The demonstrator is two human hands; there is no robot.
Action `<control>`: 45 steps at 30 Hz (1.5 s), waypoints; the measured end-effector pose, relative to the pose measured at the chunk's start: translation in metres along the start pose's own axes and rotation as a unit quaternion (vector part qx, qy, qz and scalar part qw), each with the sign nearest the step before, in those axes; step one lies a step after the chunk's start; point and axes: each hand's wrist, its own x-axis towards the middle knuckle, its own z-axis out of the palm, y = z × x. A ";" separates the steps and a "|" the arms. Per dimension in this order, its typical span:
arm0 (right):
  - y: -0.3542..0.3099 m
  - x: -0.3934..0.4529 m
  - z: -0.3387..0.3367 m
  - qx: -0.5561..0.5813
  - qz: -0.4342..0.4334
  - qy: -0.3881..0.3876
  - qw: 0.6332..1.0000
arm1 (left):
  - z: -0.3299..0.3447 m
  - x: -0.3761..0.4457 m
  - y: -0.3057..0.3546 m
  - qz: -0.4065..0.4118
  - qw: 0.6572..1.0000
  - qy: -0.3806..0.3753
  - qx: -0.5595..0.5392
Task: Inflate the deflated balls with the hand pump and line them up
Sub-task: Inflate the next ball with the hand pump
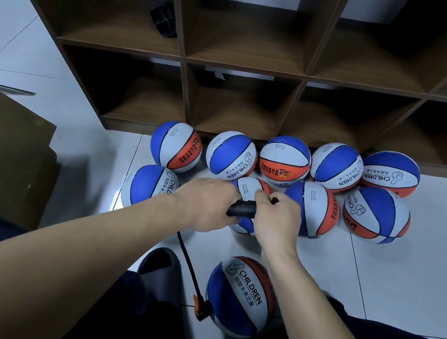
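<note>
Pumping: left hand (206, 204) and right hand (278, 220) both gripping pump handle (242, 208); stroking straight down is keeping hose (185, 258) seated in ball (239, 295).

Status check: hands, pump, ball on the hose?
Both hands grip the pump handle. Hose runs to the near ball. Nine balls lined up by the shelf.
</note>
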 end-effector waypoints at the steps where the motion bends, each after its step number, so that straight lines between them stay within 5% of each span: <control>1: -0.001 0.002 -0.001 -0.010 -0.006 -0.006 1.000 | 0.001 0.000 0.000 -0.001 1.000 -0.001 -0.007; 14: 0.000 0.039 -0.053 0.027 0.018 0.081 0.996 | -0.009 0.001 -0.025 -0.022 1.000 0.011 -0.001; 34: 0.000 -0.007 0.004 -0.003 -0.018 0.021 1.000 | -0.002 -0.002 0.003 -0.001 1.000 0.003 0.012; 41: -0.006 0.007 -0.012 -0.014 -0.018 -0.006 1.000 | -0.003 0.000 -0.001 -0.002 1.000 0.005 -0.016; 45: -0.009 0.037 -0.051 -0.019 -0.004 0.043 0.999 | -0.008 0.001 -0.018 -0.015 1.000 0.020 -0.012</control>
